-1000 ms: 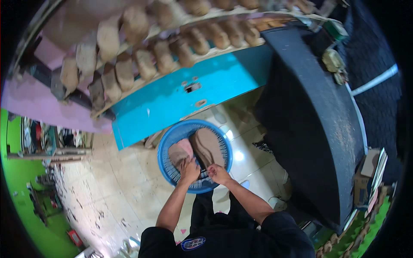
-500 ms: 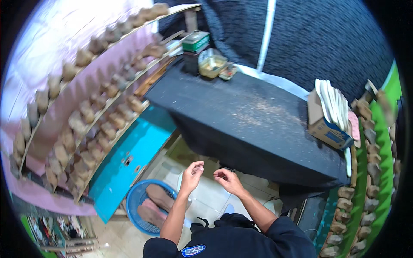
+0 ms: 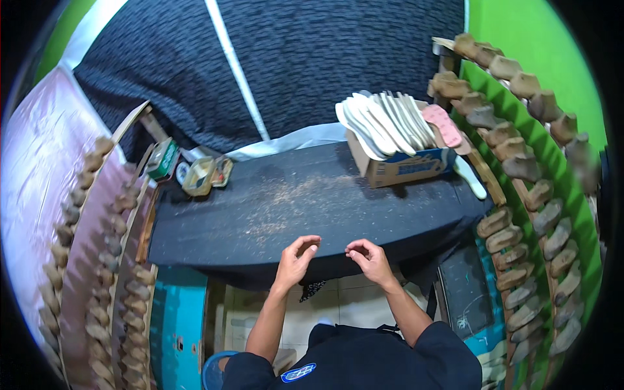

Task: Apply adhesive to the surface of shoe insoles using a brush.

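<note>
Head view: left hand (image 3: 296,263), centre, empty, fingers curled, narrowly parted from thumb.
Right hand (image 3: 372,263): right of centre, empty, likewise curled.
Black-covered table (image 3: 214,227): mid-frame, nearest both hands.
Cardboard box (image 3: 398,171): upper right, holding white sole-shaped pieces (image 3: 388,123).

Near the dark worktop's (image 3: 403,214) six o'clock edge I see the left grip (image 3: 296,263) and right grip (image 3: 370,261), apart, fingers loosely curled. At two o'clock stands a carton (image 3: 406,170) of white sole-shaped pieces (image 3: 385,123) (a pink one (image 3: 443,123) leans beside them); at ten, a green box (image 3: 162,159) next to a yellowish tub (image 3: 198,177). Brown foot-shaped blocks (image 3: 504,238) line three and nine.
</note>
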Action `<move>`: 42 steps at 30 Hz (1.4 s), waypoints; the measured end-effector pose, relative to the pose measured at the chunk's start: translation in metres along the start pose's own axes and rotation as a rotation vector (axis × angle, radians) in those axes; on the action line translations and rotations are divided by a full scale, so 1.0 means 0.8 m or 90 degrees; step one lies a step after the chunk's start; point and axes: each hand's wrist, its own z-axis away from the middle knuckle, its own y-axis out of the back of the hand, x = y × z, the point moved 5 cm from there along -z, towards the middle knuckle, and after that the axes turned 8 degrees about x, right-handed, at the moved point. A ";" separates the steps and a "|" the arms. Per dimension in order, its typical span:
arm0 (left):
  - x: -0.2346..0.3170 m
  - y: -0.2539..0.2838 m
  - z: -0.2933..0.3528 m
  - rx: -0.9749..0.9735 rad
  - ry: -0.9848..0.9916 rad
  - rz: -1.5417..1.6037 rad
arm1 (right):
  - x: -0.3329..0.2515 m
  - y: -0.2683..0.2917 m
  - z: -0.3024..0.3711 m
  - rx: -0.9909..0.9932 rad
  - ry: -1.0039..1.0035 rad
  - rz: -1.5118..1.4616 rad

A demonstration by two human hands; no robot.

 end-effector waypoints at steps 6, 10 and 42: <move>0.021 -0.045 -0.095 -0.094 -0.048 0.024 | -0.035 0.058 -0.054 0.102 0.070 0.047; 0.036 -0.072 -0.159 -0.182 -0.063 0.038 | -0.091 0.099 -0.096 0.240 0.213 0.198; 0.087 -0.222 -0.275 -0.106 -0.400 -0.334 | -0.131 0.179 -0.228 0.436 0.390 0.396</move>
